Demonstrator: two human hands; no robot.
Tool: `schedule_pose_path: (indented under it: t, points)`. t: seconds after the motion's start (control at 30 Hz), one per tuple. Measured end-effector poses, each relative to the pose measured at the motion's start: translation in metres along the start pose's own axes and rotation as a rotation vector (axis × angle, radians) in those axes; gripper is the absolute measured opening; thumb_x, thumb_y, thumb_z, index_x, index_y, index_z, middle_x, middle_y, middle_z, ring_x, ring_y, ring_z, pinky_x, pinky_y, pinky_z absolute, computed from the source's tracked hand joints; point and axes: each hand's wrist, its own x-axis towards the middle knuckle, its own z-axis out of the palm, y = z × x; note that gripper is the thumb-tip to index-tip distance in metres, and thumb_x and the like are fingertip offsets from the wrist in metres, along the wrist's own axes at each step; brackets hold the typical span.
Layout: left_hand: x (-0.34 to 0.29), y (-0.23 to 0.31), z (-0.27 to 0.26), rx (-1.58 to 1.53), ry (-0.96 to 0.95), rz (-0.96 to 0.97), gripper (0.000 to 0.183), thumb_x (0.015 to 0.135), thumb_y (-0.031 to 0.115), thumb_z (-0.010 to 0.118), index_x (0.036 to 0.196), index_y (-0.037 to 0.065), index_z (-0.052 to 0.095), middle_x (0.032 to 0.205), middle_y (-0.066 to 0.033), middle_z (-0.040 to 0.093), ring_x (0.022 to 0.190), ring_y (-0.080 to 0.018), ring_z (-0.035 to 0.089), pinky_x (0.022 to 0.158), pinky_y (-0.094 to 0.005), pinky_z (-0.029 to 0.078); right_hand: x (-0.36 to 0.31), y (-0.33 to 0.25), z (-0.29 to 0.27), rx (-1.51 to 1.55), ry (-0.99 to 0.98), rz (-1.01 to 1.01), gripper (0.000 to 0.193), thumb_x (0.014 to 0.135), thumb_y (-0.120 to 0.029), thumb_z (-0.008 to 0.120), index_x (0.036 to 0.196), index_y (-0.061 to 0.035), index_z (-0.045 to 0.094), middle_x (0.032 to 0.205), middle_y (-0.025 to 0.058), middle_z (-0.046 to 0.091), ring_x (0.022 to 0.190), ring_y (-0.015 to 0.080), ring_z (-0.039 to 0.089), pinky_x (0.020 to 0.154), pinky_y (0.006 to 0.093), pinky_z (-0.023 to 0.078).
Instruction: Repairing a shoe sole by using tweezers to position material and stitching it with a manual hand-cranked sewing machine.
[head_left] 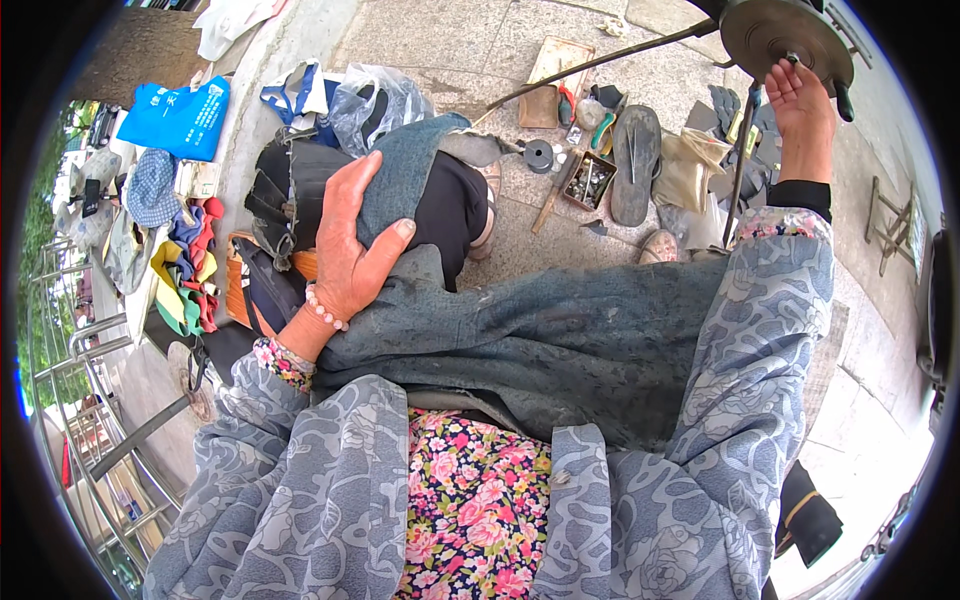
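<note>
My left hand (355,240) lies on the worn blue denim cloth (540,330) over my lap and knee. Its thumb is spread from the fingers, and nothing is in it. At the upper right my right hand (797,95) is raised, palm showing, in front of a round dark metal wheel (750,35). Its thumb and forefinger pinch a small shiny metal piece (793,58), too small to name; whether that piece is joined to the wheel I cannot tell. A black knob (845,103) sticks out from the wheel beside this hand.
On the paving lie a dark shoe sole (635,165), a box of small metal parts (589,181), a black spool (539,155) and pliers (603,130). A thin metal leg (600,70) slants down from the wheel. Bags, including a blue one (180,118), and metal rails (110,400) are at left.
</note>
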Motion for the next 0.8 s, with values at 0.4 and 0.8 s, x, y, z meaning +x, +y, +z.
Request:
schedule_pose_path:
  t: [0.4,0.8]
  points:
    - [0.0000,-0.0012,0.0006,0.004,-0.001,-0.014,0.063,0.082,0.020,0.067,0.139,0.002,0.046,0.133,-0.0201,0.049,0.124,-0.0338,0.048,0.107,-0.0408,0.036,0.0004,0.0009,-0.0008,-0.015,-0.011,-0.009,0.013,0.094,-0.005,0.055,0.100,0.0062,0.057,0.090,0.0184,0.068,0.078,0.0286,0.069,0.072,0.0381,0.059]
    - [-0.0005,-0.0029,0.0001,0.006,0.015,-0.022,0.063,0.081,0.017,0.068,0.139,0.001,0.046,0.133,-0.0196,0.049,0.125,-0.0332,0.048,0.107,-0.0401,0.036,0.0037,0.0005,0.0003,-0.031,-0.014,-0.006,0.015,0.094,-0.006,0.053,0.101,0.0068,0.055,0.091,0.0199,0.067,0.079,0.0310,0.069,0.073,0.0411,0.059]
